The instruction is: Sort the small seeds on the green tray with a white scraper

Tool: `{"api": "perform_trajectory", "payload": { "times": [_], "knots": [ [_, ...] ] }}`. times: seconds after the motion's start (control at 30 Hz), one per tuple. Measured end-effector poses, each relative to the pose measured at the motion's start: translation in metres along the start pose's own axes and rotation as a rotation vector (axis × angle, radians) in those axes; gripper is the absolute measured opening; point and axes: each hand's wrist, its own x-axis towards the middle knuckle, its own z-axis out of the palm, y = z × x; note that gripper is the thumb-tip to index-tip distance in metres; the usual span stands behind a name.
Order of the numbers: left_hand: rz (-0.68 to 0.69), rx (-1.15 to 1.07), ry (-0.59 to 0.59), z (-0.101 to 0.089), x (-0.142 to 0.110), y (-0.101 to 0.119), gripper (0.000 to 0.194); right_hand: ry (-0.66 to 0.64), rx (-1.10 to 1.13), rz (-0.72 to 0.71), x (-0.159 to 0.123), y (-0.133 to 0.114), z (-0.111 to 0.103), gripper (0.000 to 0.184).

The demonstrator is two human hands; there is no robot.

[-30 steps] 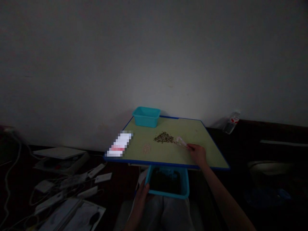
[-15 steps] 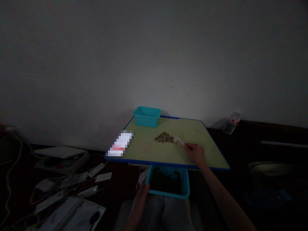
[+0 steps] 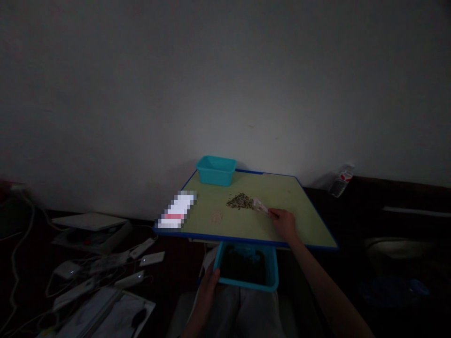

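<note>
My right hand (image 3: pixel 283 222) pinches the handle of a pale, see-through scoop-like tool (image 3: pixel 260 205). The tool's far end touches the right edge of a pile of mixed dark and light grains (image 3: pixel 241 201) on the pale green tabletop (image 3: pixel 268 230). A small scatter of pale pinkish bits (image 3: pixel 216 216) lies in front of the pile, to its left. Below the table's near edge, my left hand (image 3: pixel 208 284) grips the left front rim of a turquoise bin (image 3: pixel 246 284) on my lap. Dark loose material covers most of its bottom.
Another turquoise bin (image 3: pixel 216 177) stands at the table's back left. A blurred-out phone-like screen (image 3: pixel 176 210) lies at the left edge. Cables and white chargers (image 3: pixel 152 258) crowd the floor at left. A plastic bottle (image 3: pixel 341 180) leans near the wall at right.
My right hand and the pale tool have shifted slightly left, closer into the grain pile's right edge. My left hand stays on the bin's rim.
</note>
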Motion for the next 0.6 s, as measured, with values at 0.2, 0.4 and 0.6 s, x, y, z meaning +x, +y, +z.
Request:
{"api": "perform_trajectory", "payload": {
  "times": [0.2,0.4,0.6],
  "knots": [
    [-0.025,-0.028,-0.004,0.0002,0.0026,-0.0078,0.073,-0.003,0.026,0.004,-0.0008,-0.0009,0.0001,0.029],
    [-0.02,-0.01,-0.031,0.0002,0.0006,-0.004,0.071,-0.001,0.038,-0.011,-0.0012,0.0018,0.0015,0.027],
    [-0.005,0.041,0.017,-0.0003,0.0012,-0.0037,0.07,0.016,0.06,-0.043,0.0016,-0.0009,0.0045,0.026]
  ]
}}
